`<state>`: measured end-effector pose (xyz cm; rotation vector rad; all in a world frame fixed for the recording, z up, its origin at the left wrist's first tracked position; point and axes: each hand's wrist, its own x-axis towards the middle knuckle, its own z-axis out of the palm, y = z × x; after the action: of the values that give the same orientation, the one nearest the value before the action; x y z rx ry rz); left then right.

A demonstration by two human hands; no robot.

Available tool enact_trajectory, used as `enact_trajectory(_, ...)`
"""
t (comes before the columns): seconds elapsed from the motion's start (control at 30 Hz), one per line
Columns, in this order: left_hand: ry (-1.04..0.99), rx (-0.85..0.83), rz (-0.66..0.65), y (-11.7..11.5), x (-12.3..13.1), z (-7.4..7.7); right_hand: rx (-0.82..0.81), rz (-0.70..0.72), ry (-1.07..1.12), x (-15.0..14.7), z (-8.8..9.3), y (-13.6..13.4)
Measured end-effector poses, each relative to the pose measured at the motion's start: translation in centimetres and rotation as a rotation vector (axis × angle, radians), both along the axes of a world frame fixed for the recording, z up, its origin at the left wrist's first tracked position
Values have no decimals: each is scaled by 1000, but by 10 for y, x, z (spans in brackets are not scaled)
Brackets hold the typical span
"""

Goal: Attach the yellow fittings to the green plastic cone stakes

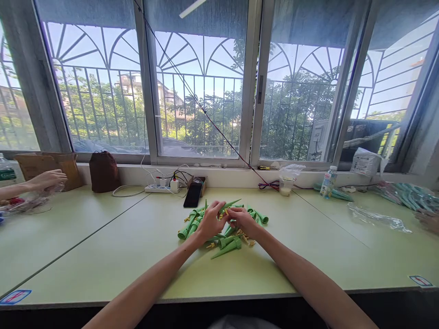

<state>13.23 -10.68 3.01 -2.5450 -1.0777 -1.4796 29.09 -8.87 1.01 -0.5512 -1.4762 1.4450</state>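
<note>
A heap of green cone-shaped plastic spikes (192, 225) lies on the pale green table (137, 256), with small yellow pieces (247, 239) scattered among them. My left hand (210, 220) and my right hand (242, 219) meet over the middle of the heap. Both have their fingers curled in a pinch around one green spike (230, 204) that points up and to the right, with a small yellow piece between the fingertips. Spikes under my hands are partly hidden.
A black phone (193, 195), a power strip (159, 187) with cables, a brown pouch (104, 171), a plastic cup (286, 185) and a water bottle (328, 182) stand along the window sill. Another person's hand (46, 179) works at far left. Plastic bags (377, 218) lie at right.
</note>
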Motion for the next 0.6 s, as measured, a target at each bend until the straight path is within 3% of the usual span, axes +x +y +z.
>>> enact_trajectory(0.33,11,-6,7,4,-2,-4,225,-201,-137,-3,3,1)
enact_trajectory(0.6,26,-18,8,5,-2,-5,306,-279,-210,-3,1,3)
